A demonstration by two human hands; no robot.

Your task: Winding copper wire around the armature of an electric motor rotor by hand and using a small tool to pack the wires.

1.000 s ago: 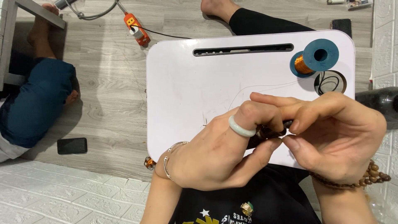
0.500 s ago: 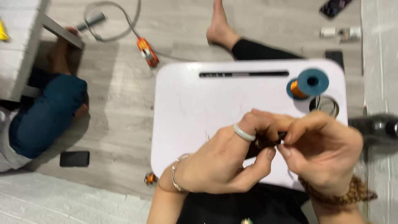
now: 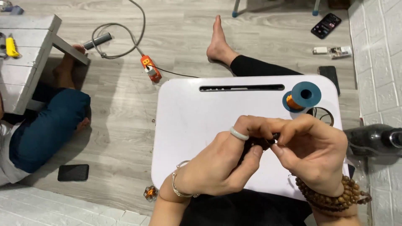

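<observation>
Head view, looking down on a white lap desk (image 3: 188, 138) — taken here as the landmark for every entry.

Item, left hand (image 3: 217, 167): above the desk's near half, pale ring on one finger, thin bracelet at the wrist. Grip closed, thumb and fingers together on a small dark object (image 3: 259, 143).

Item, right hand (image 3: 314, 157): just right of the left, dark wooden bead bracelet (image 3: 335, 196) at the wrist. Fingertips pinched on the same dark object at its right end. What the object is cannot be told; most of it is hidden by fingers.

Item, blue spool of copper wire (image 3: 301, 96): far right corner of the desk, well apart from the hands.

Item, orange power strip (image 3: 150, 69): on the floor beyond the desk's far left corner.

Item, black phone (image 3: 73, 172): on the floor, left of the desk.

Item, another person's leg in blue (image 3: 46, 129): farther left.

Handling note — judged, not seen: fine work of this kind goes best with both hands braced near the desk, turning the piece in small steps and keeping any thin wire taut.
</observation>
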